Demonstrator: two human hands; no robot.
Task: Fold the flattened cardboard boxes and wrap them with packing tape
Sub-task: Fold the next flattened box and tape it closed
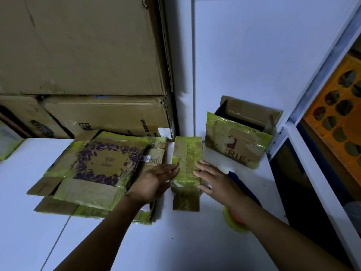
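**Item:** small folded box [186, 163], cardboard, largely covered in yellow-green tape. It is placed mid-table [195, 247], lengthwise away from the viewer, with its near end left bare brown.

**Left hand** [154, 180]: the fingers are held straight and laid flat against the box's left side.

**Right hand** [216, 182]: the fingers are straight and slightly spread, touching the right side. Nothing is gripped; the box is only pressed between the two hands.

**Step, as judged:** the wrap is being smoothed or the box squared. The bare near end probably calls for more tape, so the tape roll [234, 222], lodged under the right forearm beside a blue object [240, 182], would have to be fetched.

**Surroundings:**
- flattened boxes [93, 173] are stacked just left, under the left wrist
- a wrapped open-topped box [236, 141] stands at the right
- large cartons [78, 45] are piled behind
- an orange crate [338, 106] is shelved at the far right

Access to the roll is obstructed by the right arm itself.
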